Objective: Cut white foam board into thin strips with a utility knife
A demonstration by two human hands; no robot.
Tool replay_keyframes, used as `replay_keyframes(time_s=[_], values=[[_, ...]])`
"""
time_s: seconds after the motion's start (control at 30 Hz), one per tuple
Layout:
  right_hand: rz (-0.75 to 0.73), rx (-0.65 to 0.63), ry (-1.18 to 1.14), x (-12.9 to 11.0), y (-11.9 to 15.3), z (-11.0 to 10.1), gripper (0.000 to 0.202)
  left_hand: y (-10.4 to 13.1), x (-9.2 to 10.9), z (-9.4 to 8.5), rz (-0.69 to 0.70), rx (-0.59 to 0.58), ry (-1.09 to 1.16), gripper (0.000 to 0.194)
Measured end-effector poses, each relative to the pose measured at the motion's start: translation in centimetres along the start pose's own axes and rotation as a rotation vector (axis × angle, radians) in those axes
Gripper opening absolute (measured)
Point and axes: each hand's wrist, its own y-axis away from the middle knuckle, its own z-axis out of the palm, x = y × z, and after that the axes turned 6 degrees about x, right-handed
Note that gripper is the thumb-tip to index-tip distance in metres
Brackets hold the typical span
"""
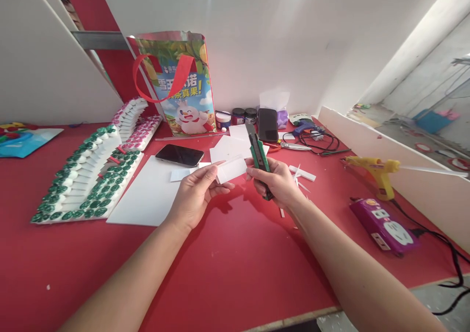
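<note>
Between the thumb and fingers of my left hand (198, 190) is a small stack of white cardboard pieces (232, 169), held just above the red table. My right hand (275, 180) grips a green and black utility knife (260, 158), its blade end pointing up and away from me. The right thumb and fingertip are close to the right end of the cardboard; whether they touch it I cannot tell. White sheets (223, 148) lie behind my hands, and a larger white board (143, 200) lies to the left. Cut white scraps (303, 173) are scattered at the right.
A dark phone (179, 154), a printed bag (191, 92) and decorated white pieces with green rosettes (84, 175) stand left and behind. Scissors (293, 146), small jars (238, 115) and a black phone (268, 125) are at the back. A yellow glue gun (378, 170) and purple box (384, 224) sit right.
</note>
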Motion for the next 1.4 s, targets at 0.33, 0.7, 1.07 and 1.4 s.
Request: replay_keyframes(time_s=[0.33, 0.7, 1.07, 1.4], values=[[-0.007, 0.085, 0.13, -0.3, 0.7, 0.9, 0.038, 0.5, -0.2, 0.6, 0.048, 0.13, -0.047, 0.042], [-0.051, 0.152, 0.102, -1.0, 0.9, 0.8, 0.029, 0.0, -0.9, 0.3, 0.149, 0.28, -0.071, 0.039], [-0.505, 0.108, 0.822, 1.1, 2.5, 3.0, 0.015, 1.2, -1.9, 1.7, 0.073, 0.02, -0.035, 0.041], [-0.185, -0.145, 0.356, 0.8, 1.3, 2.0, 0.018, 0.9, -2.1, 1.4, 0.127, -0.004, -0.09, 0.033]])
